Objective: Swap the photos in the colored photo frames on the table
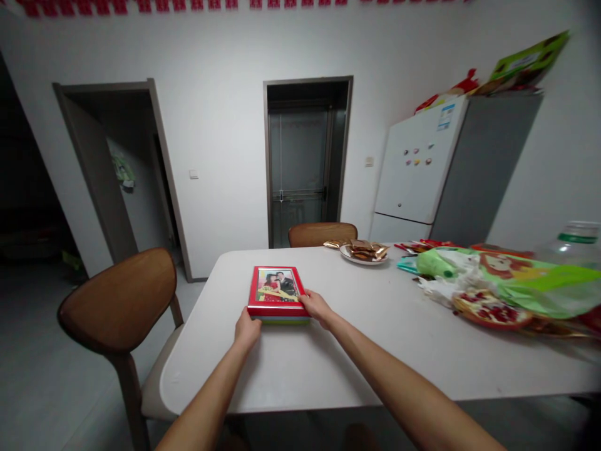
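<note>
The white table (338, 351) carries the red picture frame (278, 293) on its left part, left of the plate (362, 261). Left hand (246, 329) grips the near left corner, right hand (316, 307) the right side; equal, gentle pressure should keep it level.

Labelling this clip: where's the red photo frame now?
Red photo frame is left of centre in the head view, over the white table, between left hand and right hand.

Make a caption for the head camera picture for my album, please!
Left hand and right hand hold a red-framed picture by its near corners at a white table.
</note>
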`<state>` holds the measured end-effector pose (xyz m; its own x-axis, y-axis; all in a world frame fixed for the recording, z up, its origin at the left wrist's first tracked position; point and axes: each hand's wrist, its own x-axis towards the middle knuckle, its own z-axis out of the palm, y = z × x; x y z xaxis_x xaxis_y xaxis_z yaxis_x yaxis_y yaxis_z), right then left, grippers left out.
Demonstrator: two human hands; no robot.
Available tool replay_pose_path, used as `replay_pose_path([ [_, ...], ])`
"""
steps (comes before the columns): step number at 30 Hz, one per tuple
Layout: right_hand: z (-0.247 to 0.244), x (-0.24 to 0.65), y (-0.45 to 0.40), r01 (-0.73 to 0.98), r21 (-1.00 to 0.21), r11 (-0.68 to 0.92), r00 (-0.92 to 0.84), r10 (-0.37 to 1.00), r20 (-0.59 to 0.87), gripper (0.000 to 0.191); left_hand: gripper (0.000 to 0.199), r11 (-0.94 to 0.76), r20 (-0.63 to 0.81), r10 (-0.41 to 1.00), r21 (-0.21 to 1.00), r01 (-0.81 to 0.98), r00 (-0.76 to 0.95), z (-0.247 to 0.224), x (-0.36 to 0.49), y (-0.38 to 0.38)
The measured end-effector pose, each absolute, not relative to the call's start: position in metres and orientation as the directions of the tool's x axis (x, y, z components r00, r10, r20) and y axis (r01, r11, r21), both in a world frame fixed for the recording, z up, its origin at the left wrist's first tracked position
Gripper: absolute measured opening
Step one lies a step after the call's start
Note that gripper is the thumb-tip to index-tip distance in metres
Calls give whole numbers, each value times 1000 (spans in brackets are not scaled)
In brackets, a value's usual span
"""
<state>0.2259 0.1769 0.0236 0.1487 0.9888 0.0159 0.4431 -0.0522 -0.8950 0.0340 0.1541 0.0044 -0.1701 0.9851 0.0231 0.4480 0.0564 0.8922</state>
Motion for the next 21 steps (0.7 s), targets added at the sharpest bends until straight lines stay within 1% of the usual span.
replay_pose_path([
  [3, 27, 221, 180, 474, -880, -39, 178, 983, 52, 35, 27, 53, 15, 982, 934, 354, -187, 7, 29, 154],
  [8, 39, 227, 171, 501, -865, -3, 289, 943, 163, 52, 27, 15, 23, 971, 987, 158, -236, 18, 21, 145],
  [10, 52, 223, 162, 485, -872, 67, 305, 922, 240, 58, 30, -33, 53, 961, 996, 80, -271, 34, 20, 139],
  [12, 71, 212, 147, 363, -900, 240, 246, 907, 341, 63, 43, -116, 112, 953, 993, 1, -283, 58, 25, 131],
  [14, 94, 196, 126, 94, -895, 437, 115, 888, 445, 69, 56, -213, 188, 953, 973, -85, -235, 89, 35, 118],
  [15, 105, 188, 115, -33, -872, 488, 62, 872, 486, 72, 59, -252, 225, 954, 960, -122, -197, 104, 41, 110],
  [17, 125, 173, 94, -208, -821, 532, -16, 837, 547, 76, 65, -318, 305, 948, 926, -205, -93, 132, 53, 92],
  [18, 132, 168, 85, -277, -799, 533, -35, 826, 563, 77, 70, -345, 376, 926, 881, -323, 37, 142, 57, 83],
  [20, 141, 163, 72, -372, -774, 512, -62, 818, 571, 77, 75, -324, 445, 877, 826, -461, 181, 155, 63, 68],
  [21, 142, 162, 69, -400, -770, 497, -73, 820, 567, 77, 76, -306, 462, 858, 811, -499, 224, 157, 64, 64],
])
